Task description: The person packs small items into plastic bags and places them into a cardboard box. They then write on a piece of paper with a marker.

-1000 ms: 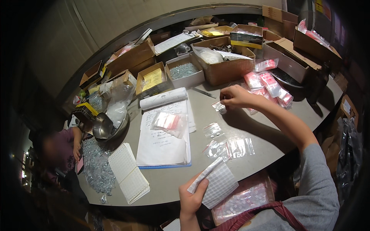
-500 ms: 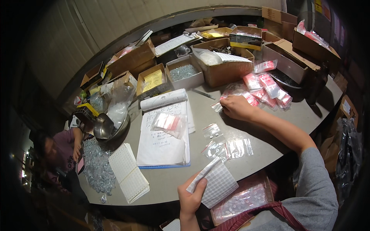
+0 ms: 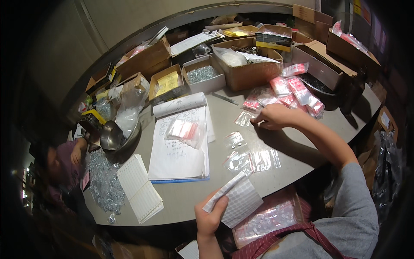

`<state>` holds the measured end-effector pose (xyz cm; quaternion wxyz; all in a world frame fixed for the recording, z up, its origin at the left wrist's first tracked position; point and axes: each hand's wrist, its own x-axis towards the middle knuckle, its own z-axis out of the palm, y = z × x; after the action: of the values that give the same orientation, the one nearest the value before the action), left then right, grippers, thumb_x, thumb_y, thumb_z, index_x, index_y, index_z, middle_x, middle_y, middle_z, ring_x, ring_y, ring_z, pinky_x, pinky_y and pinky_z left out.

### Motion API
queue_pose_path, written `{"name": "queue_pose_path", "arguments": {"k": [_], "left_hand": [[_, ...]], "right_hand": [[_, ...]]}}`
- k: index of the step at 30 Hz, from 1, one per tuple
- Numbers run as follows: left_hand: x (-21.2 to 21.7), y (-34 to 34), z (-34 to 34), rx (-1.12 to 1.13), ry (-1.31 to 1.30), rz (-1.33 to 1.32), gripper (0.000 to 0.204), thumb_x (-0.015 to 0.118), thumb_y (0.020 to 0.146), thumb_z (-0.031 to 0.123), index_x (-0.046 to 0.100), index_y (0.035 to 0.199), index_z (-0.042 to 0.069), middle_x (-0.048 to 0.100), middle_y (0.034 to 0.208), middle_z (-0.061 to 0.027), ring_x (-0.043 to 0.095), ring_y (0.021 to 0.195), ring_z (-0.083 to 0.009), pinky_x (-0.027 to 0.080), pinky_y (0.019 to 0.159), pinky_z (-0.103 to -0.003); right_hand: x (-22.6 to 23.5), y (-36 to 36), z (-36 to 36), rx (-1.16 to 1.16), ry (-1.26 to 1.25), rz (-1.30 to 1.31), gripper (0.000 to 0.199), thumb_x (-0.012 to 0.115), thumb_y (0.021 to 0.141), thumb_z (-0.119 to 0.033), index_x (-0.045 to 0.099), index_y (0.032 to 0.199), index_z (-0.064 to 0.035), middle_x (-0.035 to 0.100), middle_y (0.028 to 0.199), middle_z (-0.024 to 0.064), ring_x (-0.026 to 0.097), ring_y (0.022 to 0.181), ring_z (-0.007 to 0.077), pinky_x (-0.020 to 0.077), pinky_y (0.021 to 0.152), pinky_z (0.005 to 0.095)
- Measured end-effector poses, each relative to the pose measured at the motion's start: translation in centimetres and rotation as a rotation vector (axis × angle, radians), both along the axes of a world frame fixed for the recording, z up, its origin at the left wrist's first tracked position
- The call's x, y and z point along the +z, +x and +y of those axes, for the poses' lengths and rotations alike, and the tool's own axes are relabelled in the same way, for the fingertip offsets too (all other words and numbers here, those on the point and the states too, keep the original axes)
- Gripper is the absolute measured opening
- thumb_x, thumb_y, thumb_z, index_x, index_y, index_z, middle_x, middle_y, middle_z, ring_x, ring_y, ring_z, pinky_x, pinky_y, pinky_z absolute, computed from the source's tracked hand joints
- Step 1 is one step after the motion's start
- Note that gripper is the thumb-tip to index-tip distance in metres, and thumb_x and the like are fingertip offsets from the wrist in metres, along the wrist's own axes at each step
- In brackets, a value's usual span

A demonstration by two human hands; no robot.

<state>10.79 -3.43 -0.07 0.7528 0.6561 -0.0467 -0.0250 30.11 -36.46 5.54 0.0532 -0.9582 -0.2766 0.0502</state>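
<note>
The left hand (image 3: 209, 216) grasps a sheet of pale dots (image 3: 244, 200), thumb on the near face; the other fingers are largely hidden behind it. The sheet, its upper edge folded over, lies above the front rim of the bench (image 3: 181, 199). The right hand (image 3: 279, 116) is lowered over the bench, fingers bent, the fingertips at the edge of a small clear bag (image 3: 243, 118); whether they pinch it cannot be told. Nearer the body lie further clear bags (image 3: 264, 161), some with small rings, their outlines confused by glare. Beyond the right hand are red-and-clear packets (image 3: 297, 91); to its left, a pen (image 3: 225, 99) and a notepad (image 3: 177, 160) partly covered by a plastic packet (image 3: 184, 131). Below the bench edge, a carton (image 3: 271, 221) of bagged rings is partly hidden by the sheet and apron. At far left, a co-worker's hand (image 3: 78, 152) shows near heaped metal pieces (image 3: 104, 183), too small to identify; the body fades into shadow.
</note>
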Motion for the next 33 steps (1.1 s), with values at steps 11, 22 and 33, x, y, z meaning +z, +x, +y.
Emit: {"name": "queue_pose_path", "arguments": {"k": [11, 22, 33], "left_hand": [[-0.8, 0.4, 1.3, 0.064, -0.462, 0.067, 0.030, 0.069, 0.085, 0.000, 0.069, 0.112, -0.011, 0.072, 0.098, -0.0100, 0.067, 0.087, -0.0167, 0.049, 0.080, -0.027], [-3.6, 0.5, 3.3, -0.165, -0.990, -0.185, 0.037, 0.062, 0.096, 0.012, 0.060, 0.131, 0.004, 0.069, 0.103, -0.0059, 0.051, 0.077, -0.0154, 0.042, 0.070, -0.032], [-3.8, -0.3, 4.6, -0.405, -1.266, -0.200, 0.035, 0.049, 0.107, 0.030, 0.065, 0.126, 0.006, 0.073, 0.103, -0.0069, 0.060, 0.089, -0.0194, 0.048, 0.077, -0.031]], "right_hand": [[-2.4, -1.3, -1.1, -0.170, 1.123, 0.364, 0.024, 0.069, 0.095, -0.014, 0.075, 0.113, 0.0007, 0.073, 0.094, 0.0084, 0.067, 0.083, 0.0113, 0.0531, 0.078, 0.0252], [-5.5, -1.1, 5.4, 0.390, 0.459, -0.081, 0.055, 0.060, 0.095, -0.053, 0.066, 0.135, -0.0162, 0.047, 0.148, 0.0247, 0.039, 0.139, 0.0390, 0.0272, 0.116, 0.0516], [-4.4, -12.7, 5.8, 0.653, 0.437, 0.017, 0.055, 0.060, 0.096, -0.048, 0.060, 0.141, -0.0155, 0.040, 0.154, 0.0249, 0.036, 0.142, 0.0449, 0.0216, 0.118, 0.0588]]}}
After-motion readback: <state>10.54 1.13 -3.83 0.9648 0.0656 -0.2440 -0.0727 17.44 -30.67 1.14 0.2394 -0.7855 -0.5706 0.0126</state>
